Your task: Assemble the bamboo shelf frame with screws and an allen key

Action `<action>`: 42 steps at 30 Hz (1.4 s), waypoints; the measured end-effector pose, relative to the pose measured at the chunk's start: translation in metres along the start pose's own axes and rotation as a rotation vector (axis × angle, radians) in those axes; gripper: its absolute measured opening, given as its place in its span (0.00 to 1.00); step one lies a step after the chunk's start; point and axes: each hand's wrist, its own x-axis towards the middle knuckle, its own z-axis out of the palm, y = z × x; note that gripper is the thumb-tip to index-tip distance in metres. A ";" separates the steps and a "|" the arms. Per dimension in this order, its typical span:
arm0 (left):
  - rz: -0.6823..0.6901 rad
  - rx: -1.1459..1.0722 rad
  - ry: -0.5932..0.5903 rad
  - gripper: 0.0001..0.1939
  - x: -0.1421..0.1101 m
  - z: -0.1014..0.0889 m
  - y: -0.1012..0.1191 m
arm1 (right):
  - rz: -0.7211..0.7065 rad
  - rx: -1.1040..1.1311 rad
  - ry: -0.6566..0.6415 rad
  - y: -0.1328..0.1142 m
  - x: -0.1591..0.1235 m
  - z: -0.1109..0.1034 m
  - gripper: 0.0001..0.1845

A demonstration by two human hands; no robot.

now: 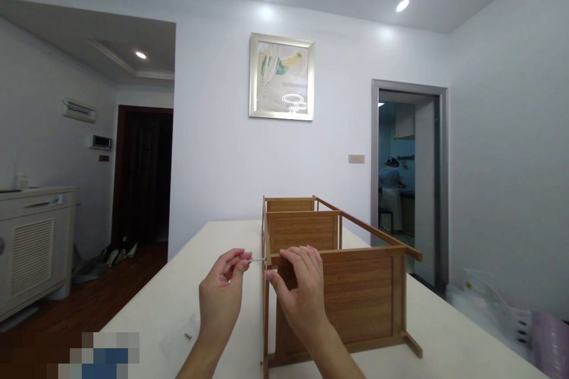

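On the table [178, 302] lies a wooden shelf [355, 296]. Left fingers [235, 253] pinch a metal rod [256, 260]; right fingers [306, 259], spread, touch the shelf.

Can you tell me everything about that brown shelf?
The shelf is brown and looks like wood or bamboo. I can see three flat panels, joined by long, thin rails. It lies on its side on the pale table, so the panels stand upright, and short ends stick out past the nearest one. The left hand holds a thin tool to the left rail. The right hand is at the nearest panel's upper left corner.
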 end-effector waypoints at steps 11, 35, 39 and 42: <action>0.109 0.128 0.020 0.19 -0.001 -0.002 -0.005 | 0.008 0.007 -0.011 0.001 0.000 0.000 0.14; -0.039 0.054 0.037 0.22 0.002 -0.002 0.003 | -0.010 -0.003 -0.006 -0.001 0.003 -0.002 0.13; -0.055 -0.021 0.025 0.21 0.003 -0.001 0.007 | -0.009 -0.005 -0.007 -0.001 0.003 -0.002 0.13; -0.072 -0.042 0.009 0.20 0.004 -0.002 0.004 | 0.004 0.004 -0.026 -0.001 0.002 -0.002 0.13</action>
